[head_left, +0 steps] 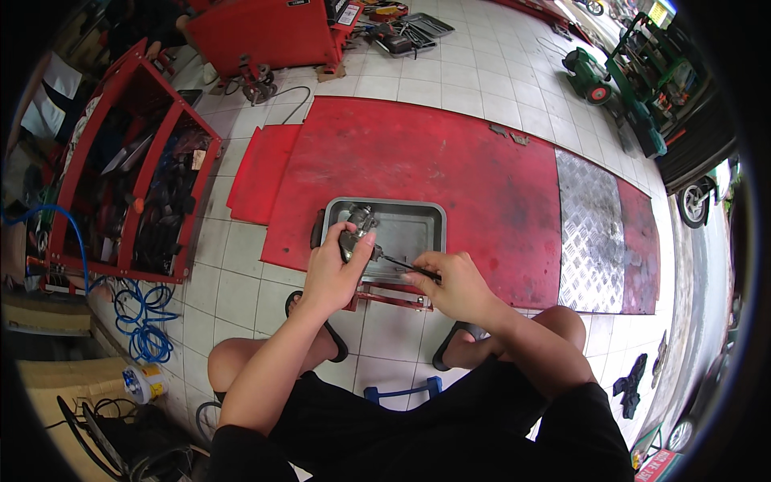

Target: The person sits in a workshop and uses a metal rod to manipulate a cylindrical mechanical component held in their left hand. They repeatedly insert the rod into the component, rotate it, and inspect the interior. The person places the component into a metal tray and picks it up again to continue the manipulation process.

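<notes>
My left hand point(337, 269) is closed round a metal part point(361, 221), apparently a carburetor, over a grey metal tray point(440, 233). My right hand point(446, 277) grips a thin dark tool point(398, 262), apparently a screwdriver, whose shaft reaches to the lower right side of the metal part; its exact contact point is too small to make out. A few small pieces lie in the tray below the tool. The tray rests at the near edge of a red platform point(474, 185).
A red tool cart point(165, 136) stands left, with coiled blue hose point(144, 317) below it. A red cabinet point(257, 32), trays of tools point(414, 36) and a green machine point(610, 80) stand farther back. A person point(132, 28) is partly visible at top left.
</notes>
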Available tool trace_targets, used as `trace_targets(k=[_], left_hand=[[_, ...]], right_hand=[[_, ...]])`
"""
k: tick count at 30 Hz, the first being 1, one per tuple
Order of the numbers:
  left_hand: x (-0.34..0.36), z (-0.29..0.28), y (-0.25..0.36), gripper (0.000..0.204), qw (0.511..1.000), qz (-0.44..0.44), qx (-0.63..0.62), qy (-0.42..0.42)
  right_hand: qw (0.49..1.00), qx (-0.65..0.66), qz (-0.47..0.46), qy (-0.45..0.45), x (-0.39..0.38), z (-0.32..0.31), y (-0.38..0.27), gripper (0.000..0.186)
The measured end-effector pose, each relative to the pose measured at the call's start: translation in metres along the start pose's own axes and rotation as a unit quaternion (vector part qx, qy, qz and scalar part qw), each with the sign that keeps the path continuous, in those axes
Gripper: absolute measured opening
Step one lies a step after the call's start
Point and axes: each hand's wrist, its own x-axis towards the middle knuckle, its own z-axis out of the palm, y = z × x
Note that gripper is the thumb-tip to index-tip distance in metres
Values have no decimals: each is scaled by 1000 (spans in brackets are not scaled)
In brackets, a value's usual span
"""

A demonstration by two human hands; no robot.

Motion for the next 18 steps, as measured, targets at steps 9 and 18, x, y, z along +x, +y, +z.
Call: trace_targets(k=[9, 18], left_hand=[[-4, 2, 2, 61, 999, 25, 13, 33], [-7, -1, 6, 65, 998, -13, 57, 13]], right_hand=[[999, -27, -29, 30, -5, 1, -6, 15], [1000, -15, 5, 14, -9, 6, -12, 15]])
